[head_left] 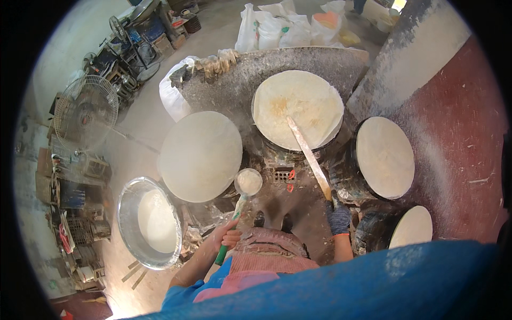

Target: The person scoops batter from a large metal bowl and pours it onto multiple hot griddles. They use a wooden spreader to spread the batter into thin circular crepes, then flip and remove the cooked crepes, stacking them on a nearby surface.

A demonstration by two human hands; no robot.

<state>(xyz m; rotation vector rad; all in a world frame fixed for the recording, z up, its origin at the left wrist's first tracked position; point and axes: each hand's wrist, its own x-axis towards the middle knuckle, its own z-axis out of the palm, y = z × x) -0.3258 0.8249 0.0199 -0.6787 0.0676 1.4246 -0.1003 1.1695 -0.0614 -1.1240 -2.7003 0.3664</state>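
My left hand (229, 238) is bare and wrapped round the green handle of a ladle (248, 182), whose round bowl holds something whitish. The ladle hangs beside the edge of a round pale-topped griddle (201, 156). My right hand (338, 217), in a grey knitted glove, grips a long flat wooden paddle (309, 152). The paddle's far tip rests on or just over a thin round pale sheet (297, 109) with browned patches, lying on the far griddle. Left of me, a metal basin (126, 216) contains white liquid batter (158, 221).
Two more round pale-topped griddles, one at the right (385, 158) and one nearer (414, 229), stand by a red wall (458, 138). A low curved wall (234, 85) backs the far griddle, with white sacks (272, 31) behind. A floor fan (86, 113) stands left.
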